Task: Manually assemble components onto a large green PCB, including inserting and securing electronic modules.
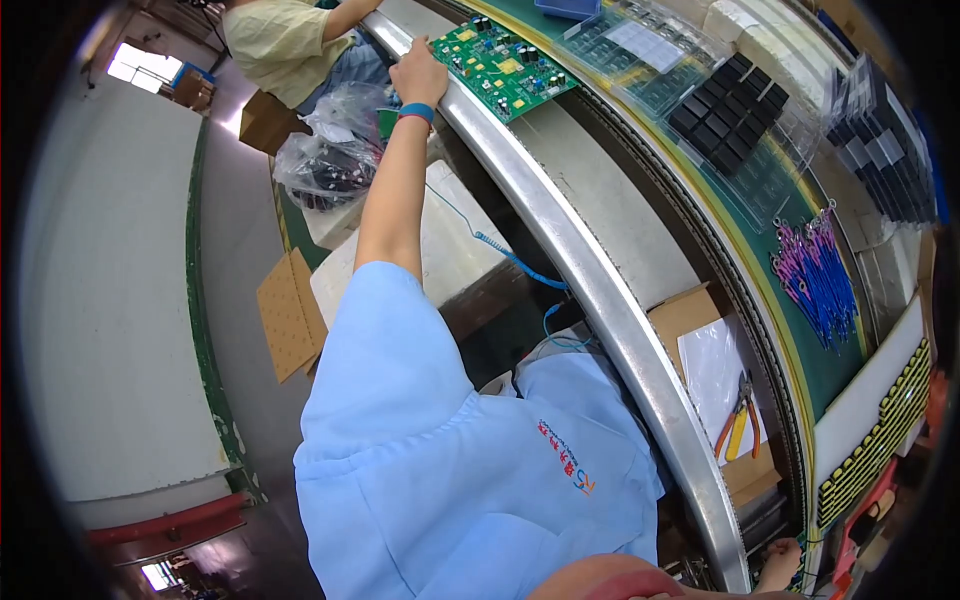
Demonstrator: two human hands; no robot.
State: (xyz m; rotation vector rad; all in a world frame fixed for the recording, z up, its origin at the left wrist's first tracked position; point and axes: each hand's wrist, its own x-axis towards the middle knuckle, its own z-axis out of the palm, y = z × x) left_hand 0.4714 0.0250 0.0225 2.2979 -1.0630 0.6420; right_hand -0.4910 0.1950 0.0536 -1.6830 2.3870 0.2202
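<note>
My left arm reaches far forward, and my left hand [418, 76] is closed on the near left edge of a green circuit board [503, 68]. Many small parts, black, yellow and white, stand up from that board. It lies across the metal rail [545, 205] and the conveyor's chain edge. Around my left wrist goes a blue strap [416, 112]; a coiled blue cord [515, 262] hangs below the arm. At the lower right edge my right hand [779, 566] shows only in part, its fingers bent beside something green; what they hold is hidden.
Beyond the chain lie black square parts in a clear tray [728, 112], blue-and-pink wired leads [815, 278] and yellow-black strips [875, 430]. A carton below holds orange-handled cutters [738, 418]. Another person [285, 50] sits at the far left by a plastic bag [330, 155].
</note>
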